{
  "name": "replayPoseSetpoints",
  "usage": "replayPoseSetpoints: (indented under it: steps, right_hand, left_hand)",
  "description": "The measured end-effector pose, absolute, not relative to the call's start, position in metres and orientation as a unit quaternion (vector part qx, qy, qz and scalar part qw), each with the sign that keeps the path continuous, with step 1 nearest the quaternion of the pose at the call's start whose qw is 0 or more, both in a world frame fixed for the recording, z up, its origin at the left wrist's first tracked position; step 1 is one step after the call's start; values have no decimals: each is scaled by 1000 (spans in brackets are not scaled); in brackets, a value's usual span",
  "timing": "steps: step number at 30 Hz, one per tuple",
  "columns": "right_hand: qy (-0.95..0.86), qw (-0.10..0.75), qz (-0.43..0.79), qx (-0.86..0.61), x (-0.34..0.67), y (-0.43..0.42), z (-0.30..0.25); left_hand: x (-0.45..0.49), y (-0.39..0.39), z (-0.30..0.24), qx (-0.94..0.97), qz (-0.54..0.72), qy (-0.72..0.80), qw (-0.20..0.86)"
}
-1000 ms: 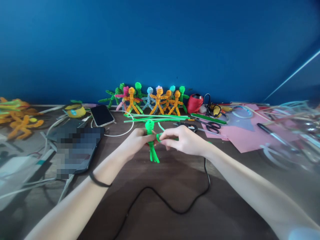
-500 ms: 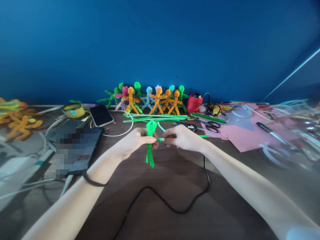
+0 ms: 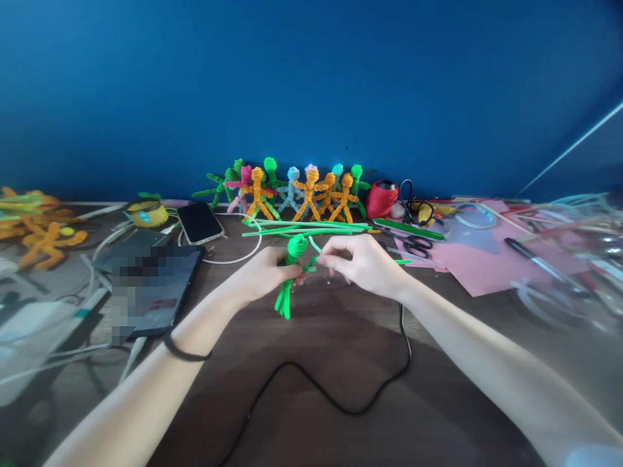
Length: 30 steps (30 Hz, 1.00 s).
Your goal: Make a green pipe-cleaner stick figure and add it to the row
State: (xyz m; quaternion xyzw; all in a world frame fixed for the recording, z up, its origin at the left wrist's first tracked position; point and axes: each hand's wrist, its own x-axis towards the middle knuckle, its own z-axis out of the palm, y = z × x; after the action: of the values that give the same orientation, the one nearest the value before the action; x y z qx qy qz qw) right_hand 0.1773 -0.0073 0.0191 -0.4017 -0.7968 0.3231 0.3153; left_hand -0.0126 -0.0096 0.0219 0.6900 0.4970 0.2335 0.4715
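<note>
A bright green pipe-cleaner figure (image 3: 296,248) is upright, slightly tilted, above the middle of the table. My left hand (image 3: 263,275) pinches it around the body, below the coiled round head. Its bent legs (image 3: 283,301) hang down under my fingers. A short green pipe-cleaner arm (image 3: 309,266) sticks out to the right. My right hand (image 3: 365,263) is closed in a pinch at that arm's end. The exact contact of the fingertips is small and partly hidden.
Several finished pipe-cleaner figures (image 3: 311,188) stand against the blue wall. Loose green pipe cleaners (image 3: 306,228) lie before them. A phone (image 3: 199,222) and tablet (image 3: 170,292) are left; scissors (image 3: 417,245) and pink paper (image 3: 487,266) right. A black cable (image 3: 335,405) crosses the front.
The figure has tilted, its legs swinging a little left and spreading apart. My right hand has risen slightly and turned at the arm's end. My left hand keeps its hold.
</note>
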Motion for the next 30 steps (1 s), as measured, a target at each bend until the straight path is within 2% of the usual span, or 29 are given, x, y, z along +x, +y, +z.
replayPoseSetpoints:
  steps: [9, 15, 21, 30]
  right_hand:
    - [-799, 325, 294, -412, 175, -8, 21]
    - [-824, 294, 309, -373, 172, -18, 24]
    - [-841, 258, 324, -347, 173, -17, 20]
    - [-794, 222, 411, -389, 174, -8, 10]
  left_hand:
    - [-12, -11, 18, 684, 240, 455, 518]
    - [-13, -11, 16, 711, 244, 471, 461]
    - [-13, -10, 19, 677, 310, 505, 436]
    - [-14, -14, 32, 675, 319, 484, 457]
